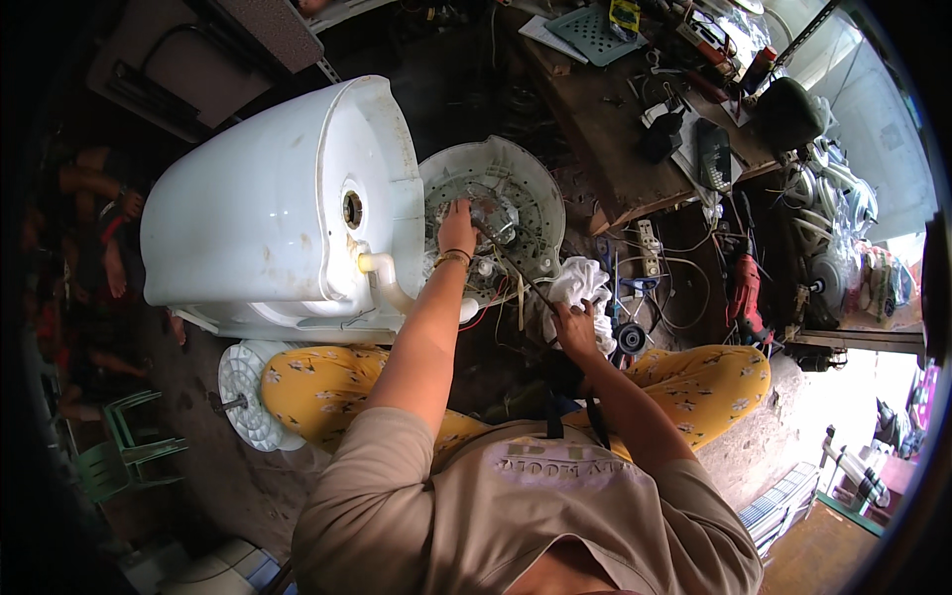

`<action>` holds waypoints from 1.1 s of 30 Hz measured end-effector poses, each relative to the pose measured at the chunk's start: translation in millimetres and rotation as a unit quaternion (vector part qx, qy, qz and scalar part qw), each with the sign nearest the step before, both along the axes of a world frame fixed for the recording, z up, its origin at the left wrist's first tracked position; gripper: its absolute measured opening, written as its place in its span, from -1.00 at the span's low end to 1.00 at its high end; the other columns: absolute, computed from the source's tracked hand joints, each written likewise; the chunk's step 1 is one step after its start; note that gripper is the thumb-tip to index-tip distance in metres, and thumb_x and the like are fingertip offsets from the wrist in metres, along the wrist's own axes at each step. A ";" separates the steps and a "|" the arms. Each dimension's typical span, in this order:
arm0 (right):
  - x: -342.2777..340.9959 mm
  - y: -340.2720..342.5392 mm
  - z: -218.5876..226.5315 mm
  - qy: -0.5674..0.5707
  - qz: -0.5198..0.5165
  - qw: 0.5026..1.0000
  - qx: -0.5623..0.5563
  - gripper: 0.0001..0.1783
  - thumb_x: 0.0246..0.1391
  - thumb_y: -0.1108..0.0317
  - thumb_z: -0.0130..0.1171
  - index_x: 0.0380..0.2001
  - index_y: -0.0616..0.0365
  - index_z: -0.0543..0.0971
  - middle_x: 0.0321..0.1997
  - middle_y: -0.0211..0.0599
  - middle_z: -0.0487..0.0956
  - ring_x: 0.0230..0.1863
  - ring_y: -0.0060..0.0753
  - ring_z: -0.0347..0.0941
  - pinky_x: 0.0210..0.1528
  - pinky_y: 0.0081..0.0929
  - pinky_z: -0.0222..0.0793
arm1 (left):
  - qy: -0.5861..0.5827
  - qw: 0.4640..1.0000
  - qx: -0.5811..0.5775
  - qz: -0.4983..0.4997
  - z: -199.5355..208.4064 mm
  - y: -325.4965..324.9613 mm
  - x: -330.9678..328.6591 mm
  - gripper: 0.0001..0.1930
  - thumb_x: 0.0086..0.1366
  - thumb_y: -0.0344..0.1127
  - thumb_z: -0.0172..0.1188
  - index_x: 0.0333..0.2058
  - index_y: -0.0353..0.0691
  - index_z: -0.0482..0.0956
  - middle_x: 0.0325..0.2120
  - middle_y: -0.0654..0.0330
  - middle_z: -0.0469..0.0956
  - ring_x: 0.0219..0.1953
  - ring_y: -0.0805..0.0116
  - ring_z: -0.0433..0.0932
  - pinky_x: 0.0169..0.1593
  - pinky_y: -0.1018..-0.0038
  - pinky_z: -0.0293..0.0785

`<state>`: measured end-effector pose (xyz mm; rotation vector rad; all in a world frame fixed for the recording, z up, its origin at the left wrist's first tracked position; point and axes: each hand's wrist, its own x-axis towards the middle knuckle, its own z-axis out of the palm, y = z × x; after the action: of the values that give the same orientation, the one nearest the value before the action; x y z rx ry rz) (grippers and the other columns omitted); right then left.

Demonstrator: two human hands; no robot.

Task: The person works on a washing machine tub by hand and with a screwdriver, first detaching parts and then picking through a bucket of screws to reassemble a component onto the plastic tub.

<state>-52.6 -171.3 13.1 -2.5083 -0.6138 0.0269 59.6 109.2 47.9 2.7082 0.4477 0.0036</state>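
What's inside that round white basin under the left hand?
In the round white basin, a silvery piece shows near the middle, beside the left hand. A thin dark rod slants in. What lies directly beneath the hand is covered.

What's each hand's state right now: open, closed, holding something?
Left hand: at the dark rod's far end; can't tell whether its grip is closed.
Right hand: closed, holding the dark rod's near end.
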 end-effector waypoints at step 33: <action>38.6 -1.5 -31.6 0.753 0.076 0.277 0.592 -0.28 0.07 -0.28 -0.31 -0.15 0.19 0.45 -0.64 -0.25 0.36 -0.71 -0.38 0.16 -0.30 -0.31 0.21 | 0.008 0.727 -0.607 0.320 -22.8 -113.0 -38.5 -0.77 0.24 -0.45 -0.06 -0.12 -0.27 0.26 -0.27 0.01 0.44 -0.42 0.22 0.54 -0.36 0.32 0.45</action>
<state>-14.0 -172.9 -18.5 -0.1501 0.1451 1.2678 21.0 -3.8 25.1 1.1729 0.9439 -0.0889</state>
